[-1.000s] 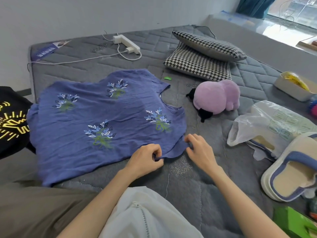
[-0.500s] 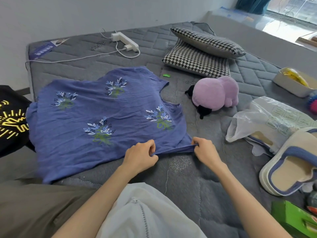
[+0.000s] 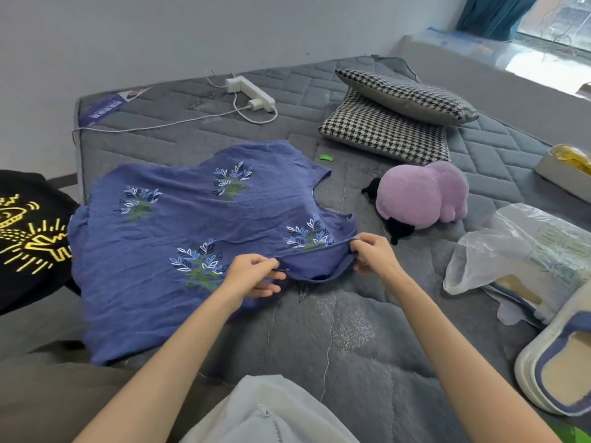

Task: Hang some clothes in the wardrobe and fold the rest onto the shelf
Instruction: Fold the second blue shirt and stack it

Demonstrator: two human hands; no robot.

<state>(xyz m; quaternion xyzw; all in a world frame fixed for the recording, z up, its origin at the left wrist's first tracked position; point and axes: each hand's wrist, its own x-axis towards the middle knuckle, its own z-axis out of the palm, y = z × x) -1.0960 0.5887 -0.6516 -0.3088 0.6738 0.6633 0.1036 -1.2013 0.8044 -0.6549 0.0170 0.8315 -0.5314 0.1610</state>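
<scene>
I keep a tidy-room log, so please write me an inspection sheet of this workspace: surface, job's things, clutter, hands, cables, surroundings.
Surface: grey quilted mattress.
Job's things: blue top with leaf prints, spread out; black garment with yellow print at the left edge.
Clutter: two houndstooth pillows, purple plush toy, plastic bag, slipper, white box.
Hands: left hand and right hand each pinch the blue top's near edge, held slightly raised.
Cables: white power strip, its cord trailing left across the mattress.
Surroundings: white wall, window with teal curtain.
</scene>
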